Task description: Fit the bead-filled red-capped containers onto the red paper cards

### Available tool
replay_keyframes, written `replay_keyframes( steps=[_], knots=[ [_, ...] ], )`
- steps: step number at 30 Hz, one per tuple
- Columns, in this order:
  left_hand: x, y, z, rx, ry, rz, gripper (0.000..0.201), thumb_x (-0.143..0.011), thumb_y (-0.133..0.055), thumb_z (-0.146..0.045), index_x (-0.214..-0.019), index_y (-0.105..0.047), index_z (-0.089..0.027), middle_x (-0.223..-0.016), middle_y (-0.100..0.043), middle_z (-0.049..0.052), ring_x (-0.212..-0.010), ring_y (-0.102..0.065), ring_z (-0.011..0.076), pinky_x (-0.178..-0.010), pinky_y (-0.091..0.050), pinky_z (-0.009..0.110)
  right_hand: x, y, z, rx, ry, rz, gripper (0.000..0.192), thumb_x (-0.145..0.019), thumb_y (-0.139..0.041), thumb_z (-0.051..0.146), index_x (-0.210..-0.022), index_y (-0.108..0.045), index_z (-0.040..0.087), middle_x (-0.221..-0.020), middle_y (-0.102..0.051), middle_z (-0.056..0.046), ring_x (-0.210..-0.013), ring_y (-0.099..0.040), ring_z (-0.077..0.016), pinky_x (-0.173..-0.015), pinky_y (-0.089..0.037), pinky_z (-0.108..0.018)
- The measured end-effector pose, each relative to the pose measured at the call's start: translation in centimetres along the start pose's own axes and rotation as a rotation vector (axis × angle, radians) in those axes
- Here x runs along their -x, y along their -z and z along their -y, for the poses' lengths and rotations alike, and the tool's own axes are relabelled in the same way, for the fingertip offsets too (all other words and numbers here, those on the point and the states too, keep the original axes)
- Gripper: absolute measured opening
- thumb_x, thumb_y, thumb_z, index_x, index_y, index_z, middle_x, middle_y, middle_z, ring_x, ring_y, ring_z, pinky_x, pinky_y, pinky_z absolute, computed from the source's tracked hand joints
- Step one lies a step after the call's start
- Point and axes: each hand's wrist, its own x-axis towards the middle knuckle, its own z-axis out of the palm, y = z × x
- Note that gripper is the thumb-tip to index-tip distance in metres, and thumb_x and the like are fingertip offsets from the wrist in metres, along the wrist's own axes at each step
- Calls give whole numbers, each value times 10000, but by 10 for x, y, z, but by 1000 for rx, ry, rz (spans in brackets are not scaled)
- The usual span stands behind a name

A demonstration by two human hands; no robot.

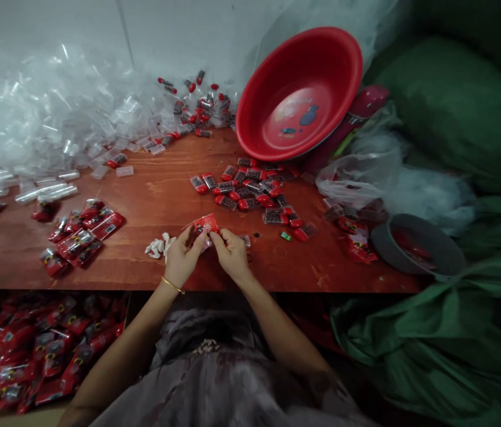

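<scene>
hands are meeting near the table (152,196) front edge, left hand (182,256) and right hand (232,254) both pinching a red packet (206,224) with closed fingertips, below the basin (299,95)

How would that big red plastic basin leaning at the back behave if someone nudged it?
The big red plastic basin stands tilted on its rim against the bags, so it would probably slide or drop flat. It looks empty and thin-walled, so likely light.

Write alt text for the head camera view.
Both hands, left hand and right hand, hold a red packet over a wooden table strewn with small red items, beside a tilted red basin.
</scene>
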Motion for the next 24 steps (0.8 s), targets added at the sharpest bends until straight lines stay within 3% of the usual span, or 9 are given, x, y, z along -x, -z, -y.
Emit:
replay_keyframes(
  steps=[4, 8, 11, 14, 17, 20, 24],
  knots=[
    [0, -4, -5, 356, 325, 76, 362, -514, -803, -430, -673, -661, -138, -624, -634, -7, -561, -564, 104, -611, -495, 238, 7, 4, 0, 161, 68, -23, 367, -901, -388, 366, -568, -416, 213, -533, -464, 26, -533, -432, -114, -554, -333, -236],
    [4, -2, -10, 463, 517, 69, 379, -444, -847, -373, -674, -651, -144, -606, -626, -17, -511, -551, 84, -549, -492, 229, 16, 2, -3, 181, 88, -4, 352, -910, -377, 344, -589, -439, 214, -562, -497, 15, -568, -463, -125, -580, -360, -242],
    [5, 0, -10, 428, 486, 33, 380, -399, -865, -332, -625, -638, -129, -612, -639, -4, -521, -563, 88, -537, -489, 220, 23, 2, -5, 158, 97, 43, 327, -917, -379, 334, -639, -499, 210, -600, -545, 3, -593, -501, -134, -607, -393, -250],
    [4, 1, -9, 394, 426, -20, 396, -365, -872, -340, -547, -596, -122, -548, -604, -22, -502, -551, 83, -523, -481, 209, 27, 17, -10, 205, 124, 61, 276, -913, -393, 353, -783, -584, 202, -715, -627, -28, -709, -567, -162, -711, -428, -283],
    [1, 3, -8, 411, 447, -70, 409, -389, -866, -361, -568, -580, -130, -572, -618, -19, -507, -572, 92, -526, -488, 218, 23, 46, -23, 398, 129, 68, 275, -895, -424, 364, -998, -604, 184, -950, -667, -80, -909, -576, -206, -842, -409, -345],
    [-2, 3, -8, 439, 510, -67, 396, -447, -855, -360, -637, -586, -140, -609, -643, -8, -518, -595, 102, -550, -499, 233, 13, 73, -38, 679, 72, 115, 374, -847, -510, 408, -1122, -581, 164, -1169, -608, -126, -1077, -511, -273, -925, -358, -422],
    [-1, -1, -7, 492, 587, -30, 411, -451, -858, -359, -672, -582, -149, -632, -654, -1, -555, -616, 120, -583, -500, 252, 6, 84, -47, 859, 116, 294, 478, -803, -588, 418, -1208, -543, 168, -1302, -526, -140, -1195, -422, -315, -959, -308, -469]
  ],
)
